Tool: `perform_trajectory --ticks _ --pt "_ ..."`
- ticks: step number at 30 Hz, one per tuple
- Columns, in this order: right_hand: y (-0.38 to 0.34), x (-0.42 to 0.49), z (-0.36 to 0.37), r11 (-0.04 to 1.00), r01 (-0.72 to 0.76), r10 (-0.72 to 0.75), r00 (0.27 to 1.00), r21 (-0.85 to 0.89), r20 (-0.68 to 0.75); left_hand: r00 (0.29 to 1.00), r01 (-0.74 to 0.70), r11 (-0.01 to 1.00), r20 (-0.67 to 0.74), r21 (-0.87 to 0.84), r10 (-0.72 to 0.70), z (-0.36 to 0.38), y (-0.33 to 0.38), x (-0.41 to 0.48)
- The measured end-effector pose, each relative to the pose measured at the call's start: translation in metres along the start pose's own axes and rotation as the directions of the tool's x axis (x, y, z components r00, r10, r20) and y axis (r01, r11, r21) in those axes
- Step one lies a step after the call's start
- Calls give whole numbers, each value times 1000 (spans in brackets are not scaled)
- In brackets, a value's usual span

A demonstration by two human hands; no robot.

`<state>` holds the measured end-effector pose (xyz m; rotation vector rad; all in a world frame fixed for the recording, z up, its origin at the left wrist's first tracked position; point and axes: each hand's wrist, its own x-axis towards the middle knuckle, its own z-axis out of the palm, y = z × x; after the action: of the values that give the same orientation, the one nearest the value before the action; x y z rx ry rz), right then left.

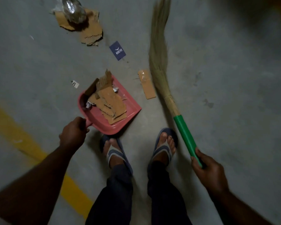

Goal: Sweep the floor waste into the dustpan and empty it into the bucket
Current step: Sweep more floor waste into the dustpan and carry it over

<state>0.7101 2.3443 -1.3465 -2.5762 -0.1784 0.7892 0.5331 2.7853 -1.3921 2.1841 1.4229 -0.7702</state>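
Gripping dustpan point(102, 120), left hand point(73, 133); right hand point(208, 171) round broom point(184, 133).

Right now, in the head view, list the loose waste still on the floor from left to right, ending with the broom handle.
small white scrap → blue card → cardboard strip → green broom handle. The far cardboard pile overlaps the scrap's span, so it is left out.

A dark blue card point(117, 50) lying on the floor point(39, 65) carries a white winged emblem and, beside it, one short word in white capitals. The word sits skewed from where I stand and is too blurred to spell out. To its left, a small white scrap point(75, 83) bears a dark mark shaped like a "U".
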Motion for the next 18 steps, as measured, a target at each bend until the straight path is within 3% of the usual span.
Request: perform_trajectory --ticks 7,13,18 --pt "-10 -27 33 981 180 -187 977 75 100 991 -130 980 -15 -152 129 31 49 2" --pt "-26 -35 4 971 186 -176 981 150 -76 994 -107 964 -56 -245 96 19 50 -15" --pt "-44 9 -19 952 127 -73 978 277 -198 994 -78 942 -94 -327 49 6 24 -40"
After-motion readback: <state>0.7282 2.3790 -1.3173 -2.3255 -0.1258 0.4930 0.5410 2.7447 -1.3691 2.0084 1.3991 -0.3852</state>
